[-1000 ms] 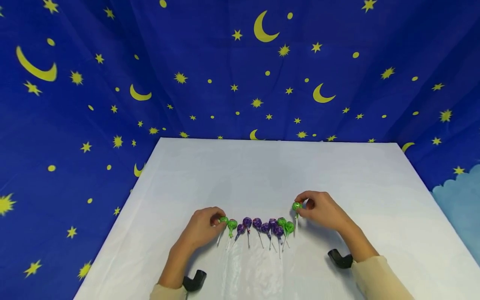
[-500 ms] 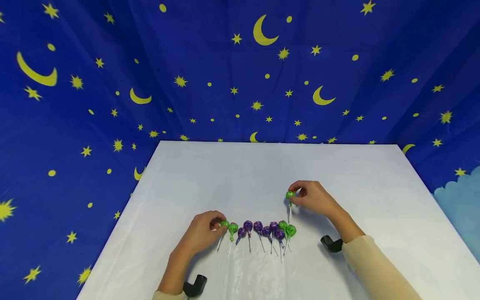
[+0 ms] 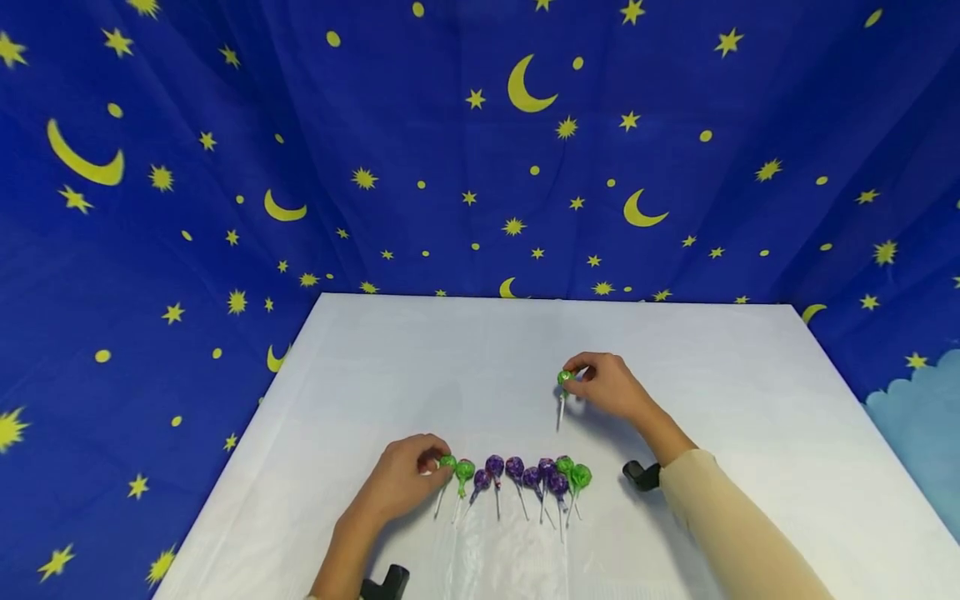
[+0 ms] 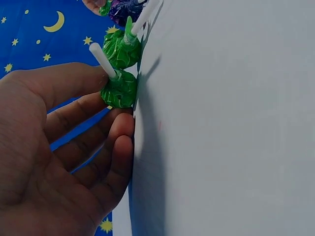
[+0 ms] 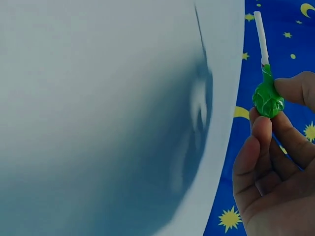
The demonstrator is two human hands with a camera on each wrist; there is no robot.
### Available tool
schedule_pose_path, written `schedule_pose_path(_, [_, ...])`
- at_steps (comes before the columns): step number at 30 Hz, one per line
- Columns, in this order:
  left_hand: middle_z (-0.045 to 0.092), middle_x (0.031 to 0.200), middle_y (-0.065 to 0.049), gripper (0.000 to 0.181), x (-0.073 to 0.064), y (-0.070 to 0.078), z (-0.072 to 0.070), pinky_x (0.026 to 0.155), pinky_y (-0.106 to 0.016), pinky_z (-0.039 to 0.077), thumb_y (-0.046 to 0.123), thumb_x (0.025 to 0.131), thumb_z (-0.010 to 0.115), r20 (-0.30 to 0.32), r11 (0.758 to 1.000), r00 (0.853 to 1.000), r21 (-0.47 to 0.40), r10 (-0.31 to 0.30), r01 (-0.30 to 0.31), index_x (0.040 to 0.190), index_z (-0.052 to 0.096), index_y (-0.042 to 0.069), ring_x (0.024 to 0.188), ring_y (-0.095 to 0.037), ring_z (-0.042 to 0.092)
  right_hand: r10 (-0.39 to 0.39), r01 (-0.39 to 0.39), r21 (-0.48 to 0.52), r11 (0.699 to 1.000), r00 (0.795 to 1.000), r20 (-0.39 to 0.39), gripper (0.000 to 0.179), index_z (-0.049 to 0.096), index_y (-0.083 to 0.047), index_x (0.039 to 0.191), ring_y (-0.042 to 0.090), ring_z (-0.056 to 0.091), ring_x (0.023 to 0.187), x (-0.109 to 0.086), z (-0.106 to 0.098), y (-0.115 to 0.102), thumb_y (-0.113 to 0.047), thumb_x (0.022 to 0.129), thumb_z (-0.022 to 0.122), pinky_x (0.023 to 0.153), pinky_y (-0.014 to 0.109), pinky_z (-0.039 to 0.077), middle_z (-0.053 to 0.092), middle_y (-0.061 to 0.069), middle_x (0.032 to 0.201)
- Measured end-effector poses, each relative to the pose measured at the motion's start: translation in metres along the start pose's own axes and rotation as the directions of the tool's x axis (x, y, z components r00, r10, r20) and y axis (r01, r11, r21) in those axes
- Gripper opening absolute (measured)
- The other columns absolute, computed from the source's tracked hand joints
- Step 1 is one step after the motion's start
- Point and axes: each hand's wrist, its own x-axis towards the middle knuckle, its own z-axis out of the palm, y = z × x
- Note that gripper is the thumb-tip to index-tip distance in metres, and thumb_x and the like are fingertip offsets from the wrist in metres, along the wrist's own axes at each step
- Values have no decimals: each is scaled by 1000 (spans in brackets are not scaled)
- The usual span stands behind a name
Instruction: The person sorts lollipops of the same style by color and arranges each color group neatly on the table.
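In the head view my left hand rests at the left end of a row of lollipops. Thumb and fingers pinch the wrapped head of a green lollipop, whose white stick points toward me. Right beside it lies another green lollipop. My right hand is farther back, beyond the row, pinching a green lollipop by its head. That one is held off the table, stick hanging down in the head view. Several purple lollipops fill the middle of the row, with green lollipops at its right end.
The row lies on a white-covered table. A blue cloth with yellow moons and stars hangs behind and at the sides. Black curved pieces, one by the left wrist and one by the right, stick out near the arms.
My right hand has carried its green lollipop left and farther back over the table. The left hand stays on its lollipop, and the head view has tilted up slightly.
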Motion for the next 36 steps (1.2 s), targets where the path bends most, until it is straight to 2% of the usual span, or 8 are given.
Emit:
schedule_pose_path(8, [57,79,12,15,1,1,2,66,-30,46,21,86,74,-7,1000,1000,-14,19,-19,100,68,20,72,-8,54,10,-10,-6,1000,1000,12,24,70,-12,105,20,57,76,21,-4,4,-24,84,74,59,36,48,65,2,88])
schedule_pose_path(20, [58,80,12,17,2,1,3,67,-29,46,20,84,75,-3,1000,1000,-18,23,-23,100,68,20,73,-8,54,-3,3,8,1000,998,-58,24,71,-13,106,21,56,76,36,-5,8,-24,85,72,57,36,47,66,2,89])
schedule_pose_path(27, [58,80,12,16,0,0,0,67,-30,46,23,85,75,-1,1000,1000,-9,13,-13,99,68,21,73,-7,54,-9,9,-1,1000,999,-32,26,71,-11,109,20,58,82,47,-1,7,-24,86,71,61,34,49,68,1,96])
schedule_pose_path(36, [57,81,13,18,-3,-1,0,67,-29,45,24,85,75,9,1000,1000,-13,10,-10,100,68,19,72,-6,53,-8,6,-42,999,999,-34,26,72,-11,107,19,60,82,61,4,3,-23,85,72,62,33,49,68,2,95])
